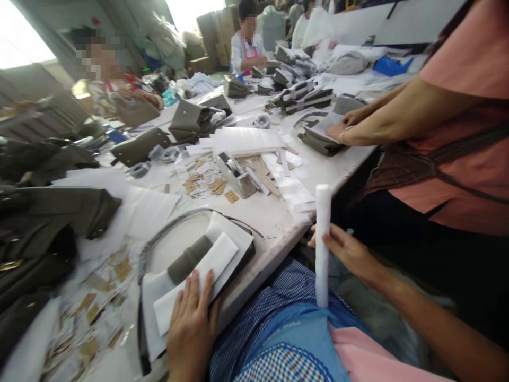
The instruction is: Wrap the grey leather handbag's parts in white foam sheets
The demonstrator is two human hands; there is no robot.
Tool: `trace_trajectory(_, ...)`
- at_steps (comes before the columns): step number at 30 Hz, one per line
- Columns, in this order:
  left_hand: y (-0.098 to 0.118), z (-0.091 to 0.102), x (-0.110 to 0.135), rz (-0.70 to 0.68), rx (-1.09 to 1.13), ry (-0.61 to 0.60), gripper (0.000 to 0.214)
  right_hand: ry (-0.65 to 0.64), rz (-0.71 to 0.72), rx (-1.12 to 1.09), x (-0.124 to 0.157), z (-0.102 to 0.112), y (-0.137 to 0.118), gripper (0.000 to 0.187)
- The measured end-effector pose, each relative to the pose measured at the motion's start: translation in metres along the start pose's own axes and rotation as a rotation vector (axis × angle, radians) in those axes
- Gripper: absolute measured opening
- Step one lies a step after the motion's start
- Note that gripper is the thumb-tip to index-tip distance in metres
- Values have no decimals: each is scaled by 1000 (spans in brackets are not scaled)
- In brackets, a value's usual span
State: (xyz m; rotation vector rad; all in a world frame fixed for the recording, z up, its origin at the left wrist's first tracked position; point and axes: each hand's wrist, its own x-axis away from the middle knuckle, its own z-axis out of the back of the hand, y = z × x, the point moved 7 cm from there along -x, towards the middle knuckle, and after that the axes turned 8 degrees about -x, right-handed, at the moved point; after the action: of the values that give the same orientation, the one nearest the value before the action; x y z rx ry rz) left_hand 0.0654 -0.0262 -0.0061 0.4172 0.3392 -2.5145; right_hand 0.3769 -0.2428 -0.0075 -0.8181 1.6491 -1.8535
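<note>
My left hand (191,323) lies with its fingers stretched out on a folded strip of white foam sheet (220,254). Under that strip is an olive-grey handbag (191,259), lying flat near the table edge and mostly covered by white sheet. Its long dark strap (143,265) loops around the far and left sides. Off the table's edge, above the lap, my right hand (345,248) is closed around a rolled white foam sheet (323,212). The roll stands upright, its lower end by the blue apron (294,334).
A tape dispenser (237,178) stands mid-table among brown and white tags (199,178). Beyond it is a stack of white foam sheets (246,142). Dark bags (47,223) crowd the left. At right, a co-worker's hands (342,127) press on another bag (322,140); other people work farther back.
</note>
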Motion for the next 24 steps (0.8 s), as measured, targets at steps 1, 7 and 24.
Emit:
trace_trajectory(1, -1, -1, 0, -18, -32, -9, 66, -179, -81, -13, 9, -28, 16, 51)
trace_trajectory(7, -11, 4, -16, -64, -67, -236, 64, -577, 198, 228, 36, -95, 25, 34)
trace_trajectory(24, -21, 28, -33, 22, 172, -419, 74, -194, 1144, 543, 11, -219, -14, 25)
